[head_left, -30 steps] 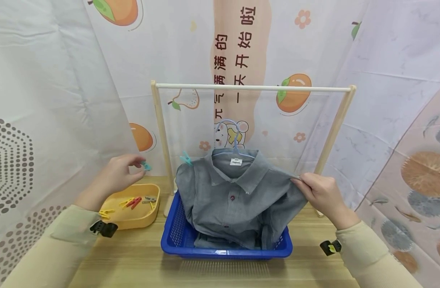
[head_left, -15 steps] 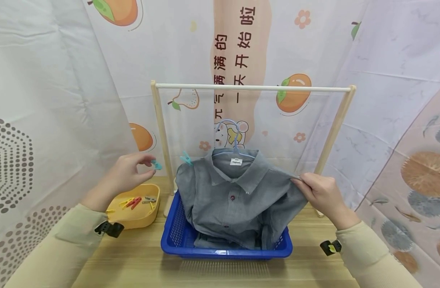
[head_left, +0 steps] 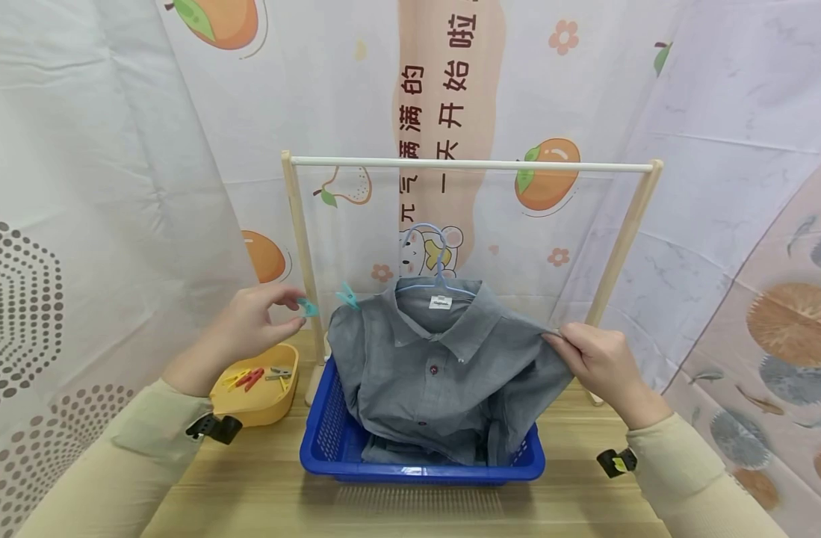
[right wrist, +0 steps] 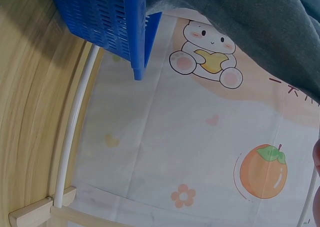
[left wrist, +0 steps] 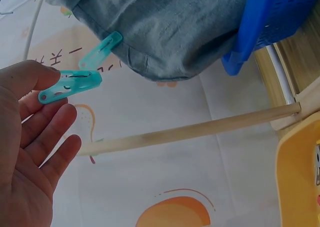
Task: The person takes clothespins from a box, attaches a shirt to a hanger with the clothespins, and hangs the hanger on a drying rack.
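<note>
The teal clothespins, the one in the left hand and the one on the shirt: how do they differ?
The held clothespin is pinched by the left hand; the attached clothespin grips the shoulder of the grey shirt, with no hand on it.

In the left wrist view, the held clothespin lies nearer level, while the attached clothespin slants more steeply.

There, the held clothespin also looks larger than the attached clothespin.

Both are teal and similar in shape.

Table: 1 basket, 1 tub, 1 rack.
</note>
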Motion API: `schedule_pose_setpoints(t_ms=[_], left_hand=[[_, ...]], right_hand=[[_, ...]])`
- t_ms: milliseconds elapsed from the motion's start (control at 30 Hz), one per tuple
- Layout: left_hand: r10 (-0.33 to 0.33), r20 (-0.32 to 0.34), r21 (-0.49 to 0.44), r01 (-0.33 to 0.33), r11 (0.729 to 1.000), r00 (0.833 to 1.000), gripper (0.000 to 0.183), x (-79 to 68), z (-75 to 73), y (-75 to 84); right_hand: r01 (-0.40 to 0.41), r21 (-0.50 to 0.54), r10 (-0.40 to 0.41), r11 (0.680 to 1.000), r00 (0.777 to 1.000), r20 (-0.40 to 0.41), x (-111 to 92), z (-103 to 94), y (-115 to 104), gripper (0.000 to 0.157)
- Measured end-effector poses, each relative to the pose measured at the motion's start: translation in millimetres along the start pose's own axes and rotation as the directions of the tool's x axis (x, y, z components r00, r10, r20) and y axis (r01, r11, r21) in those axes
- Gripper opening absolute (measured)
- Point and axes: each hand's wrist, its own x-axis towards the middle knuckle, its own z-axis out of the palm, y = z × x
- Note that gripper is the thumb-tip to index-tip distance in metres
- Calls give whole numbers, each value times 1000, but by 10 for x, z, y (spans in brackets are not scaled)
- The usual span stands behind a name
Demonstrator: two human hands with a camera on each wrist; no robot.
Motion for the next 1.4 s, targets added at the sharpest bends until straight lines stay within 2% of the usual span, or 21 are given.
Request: schedule_pose_setpoints(t_ms=[267,467,700,1400], left_hand=[[49,-19,-26,-50,998,999,29,25,36,46],[34,2,-34,-34,999,999,29,38,36,93],[91,-21,-41,-92,995,996,30,77,53,127],[161,-46,-75,-164,984,986,33,182,135,254]], right_hand=[[2,-4,-2,1000,1000,-1,-4,12,1,49],[3,-11,-3,1000,1000,2,-7,15,12,49],[5,-8,-5,1000,1000,2,-6,17,23,49],[-3,-8,3,1000,1000,8,-32,27,22,49]])
